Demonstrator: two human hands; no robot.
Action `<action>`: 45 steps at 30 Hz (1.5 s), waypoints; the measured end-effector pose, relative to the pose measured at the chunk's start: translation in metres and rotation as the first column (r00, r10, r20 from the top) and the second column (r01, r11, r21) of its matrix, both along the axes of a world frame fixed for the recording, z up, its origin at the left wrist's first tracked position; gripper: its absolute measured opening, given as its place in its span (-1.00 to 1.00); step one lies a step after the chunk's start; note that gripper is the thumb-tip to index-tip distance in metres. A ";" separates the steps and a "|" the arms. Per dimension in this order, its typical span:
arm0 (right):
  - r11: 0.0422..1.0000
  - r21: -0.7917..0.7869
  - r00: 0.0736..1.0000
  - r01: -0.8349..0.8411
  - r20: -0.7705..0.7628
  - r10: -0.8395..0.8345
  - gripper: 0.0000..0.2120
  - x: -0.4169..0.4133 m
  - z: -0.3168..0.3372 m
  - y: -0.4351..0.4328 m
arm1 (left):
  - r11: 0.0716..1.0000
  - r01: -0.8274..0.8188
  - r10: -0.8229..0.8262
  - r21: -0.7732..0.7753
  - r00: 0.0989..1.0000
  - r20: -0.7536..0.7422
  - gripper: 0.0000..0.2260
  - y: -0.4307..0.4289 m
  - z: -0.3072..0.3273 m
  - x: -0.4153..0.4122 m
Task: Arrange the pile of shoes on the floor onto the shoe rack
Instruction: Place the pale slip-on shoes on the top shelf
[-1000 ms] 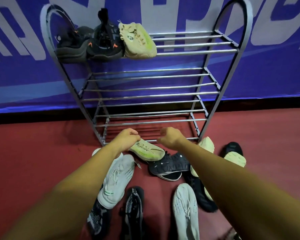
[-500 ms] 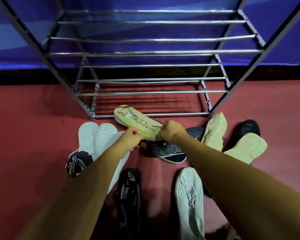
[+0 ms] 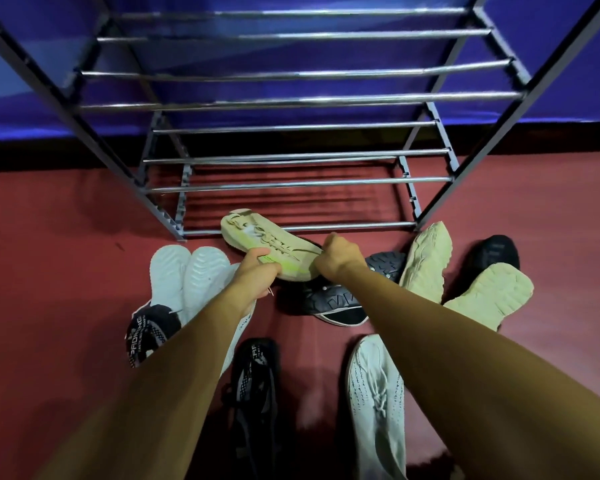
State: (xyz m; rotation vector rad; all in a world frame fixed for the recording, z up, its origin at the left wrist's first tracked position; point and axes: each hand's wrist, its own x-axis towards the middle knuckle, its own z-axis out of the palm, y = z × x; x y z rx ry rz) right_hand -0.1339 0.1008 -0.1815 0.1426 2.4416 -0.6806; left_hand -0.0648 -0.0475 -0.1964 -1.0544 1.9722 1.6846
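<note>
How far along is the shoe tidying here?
Early, by this view. No shoe sits on the shoe rack shelves in view; its top is out of frame. In hand: the left hand and right hand grip a beige-and-green sneaker. Left on the floor: white shoes, black patterned shoes, a beige pair sole-up, a black shoe.
</note>
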 end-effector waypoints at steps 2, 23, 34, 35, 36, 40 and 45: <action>0.999 -0.032 1.000 0.006 -0.012 -0.007 -0.62 0.003 0.014 0.004 | 1.000 -0.005 0.006 0.005 1.000 -0.028 -0.51 0.000 0.013 0.003; 0.954 -0.292 0.840 -0.075 -0.534 -0.097 -0.60 0.056 0.269 0.034 | 0.852 0.002 -0.264 -0.524 0.865 -0.426 -0.83 0.014 0.233 0.045; 0.907 -0.266 0.762 -0.327 -0.641 0.087 -0.45 0.086 0.301 0.059 | 0.946 -0.074 -0.156 -0.316 0.750 -0.643 -0.80 0.049 0.319 0.047; 0.897 -0.293 0.794 -0.331 -0.601 0.097 -0.35 0.088 0.299 0.059 | 0.955 -0.073 -0.139 -0.286 0.742 -0.655 -0.81 0.054 0.326 0.048; 0.883 -0.335 0.822 -0.329 -0.561 0.093 -0.22 0.091 0.298 0.058 | 0.963 -0.071 -0.125 -0.259 0.736 -0.666 -0.80 0.058 0.331 0.048; 0.895 -0.338 0.826 -0.291 -0.561 0.056 -0.03 0.095 0.300 0.055 | 0.981 -0.062 -0.084 -0.183 0.714 -0.695 -0.78 0.066 0.346 0.049; 0.957 -0.249 0.770 -0.152 -0.637 -0.043 -0.43 0.098 0.308 0.056 | 0.988 -0.073 -0.047 -0.136 0.697 -0.716 -0.74 0.074 0.361 0.043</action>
